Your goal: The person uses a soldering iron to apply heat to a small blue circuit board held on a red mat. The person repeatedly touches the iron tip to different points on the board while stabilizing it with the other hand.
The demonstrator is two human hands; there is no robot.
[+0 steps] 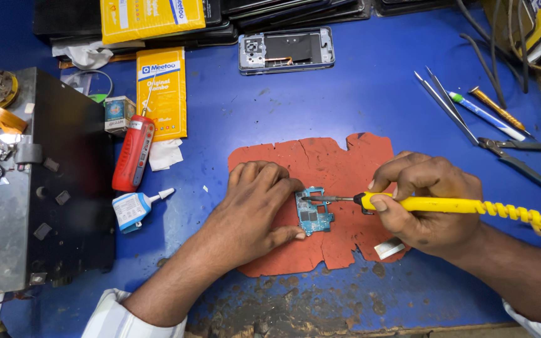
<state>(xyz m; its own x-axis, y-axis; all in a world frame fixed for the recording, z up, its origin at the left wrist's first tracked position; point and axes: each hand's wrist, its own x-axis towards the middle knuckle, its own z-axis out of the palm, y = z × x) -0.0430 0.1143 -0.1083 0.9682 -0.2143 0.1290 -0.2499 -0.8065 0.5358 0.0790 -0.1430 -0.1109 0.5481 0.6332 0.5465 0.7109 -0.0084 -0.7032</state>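
While the left hand (255,203) pins a small blue circuit board (314,213) flat with fingertips and thumb, grip closed on its edge, the right hand (430,203) holds a yellow-handled soldering iron (446,204), grip wrapped round the handle, tip on the board's upper part. Board lies on a torn red mat (333,163), mid blue tabletop (358,94). Tweezers (446,106) lie well apart, upper right.

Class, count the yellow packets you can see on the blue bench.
2. One yellow packet lies flat beside the red screwdriver; another sits on the dark stack at the top edge. More may be hidden underneath.
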